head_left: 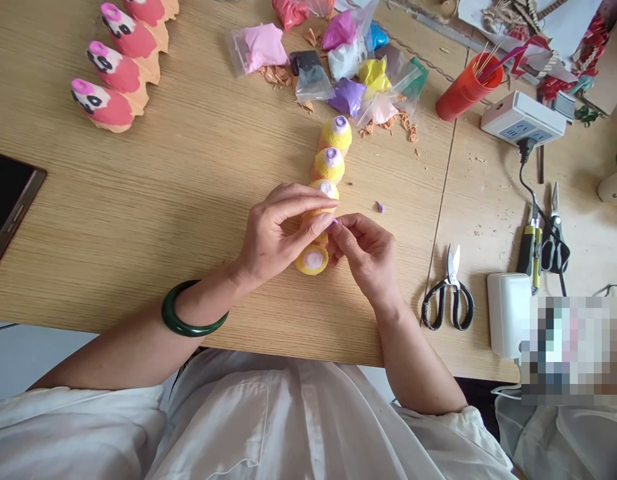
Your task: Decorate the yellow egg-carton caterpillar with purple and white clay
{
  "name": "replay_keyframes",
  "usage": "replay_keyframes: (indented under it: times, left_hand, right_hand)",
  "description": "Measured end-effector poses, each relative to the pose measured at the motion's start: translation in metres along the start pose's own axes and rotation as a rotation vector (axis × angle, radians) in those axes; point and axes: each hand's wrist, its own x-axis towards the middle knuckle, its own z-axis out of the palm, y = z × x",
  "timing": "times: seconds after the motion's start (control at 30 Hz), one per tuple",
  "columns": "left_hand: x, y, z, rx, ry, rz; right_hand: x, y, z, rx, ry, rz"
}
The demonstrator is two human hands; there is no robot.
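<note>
Several yellow cones (pixel 329 165), aligned, two purple-tipped

Yellow figures (pixel 330 163) with purple-and-white tops, pink figures (pixel 115 70) with black-and-white eyes, a green bangle (pixel 188 320)

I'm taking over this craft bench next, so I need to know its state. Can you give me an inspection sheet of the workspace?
Surface: wooden table, strewn with cardboard shavings.
Job's things: yellow cone row lying on the table, cones tipped purple, white or pink; loose purple clay bit beside it.
Clutter: bags of coloured clay, pink cone row, red cup of sticks, scissors, snips, dark tablet.
Grips: left hand closed on the yellow cone row; right hand with fingertips pinched together against it.
Cables: black cable runs from the power strip toward the snips.
Surroundings: twine and paper scraps at the far edge.
</note>
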Motion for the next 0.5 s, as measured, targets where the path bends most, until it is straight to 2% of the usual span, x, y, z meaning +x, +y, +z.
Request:
replay_keyframes:
  times: [0.13, 0.33, 0.5]
  left_hand:
    - [0.0015, -0.0022, -0.0017, 0.029, -0.046, 0.029]
    - [0.0019, -0.0004, -0.0002, 0.037, 0.022, 0.035]
    - [0.0012, 0.0029, 0.0001, 0.035, 0.015, -0.001]
  right_hand:
    - [0.0003, -0.0008, -0.001, -0.041, -0.008, -0.01]
    - [-0.0001, 0.0012, -0.0005, 0.007, -0.013, 0.009]
    - [-0.0001, 0.0058, 0.0001, 0.045, -0.004, 0.021]
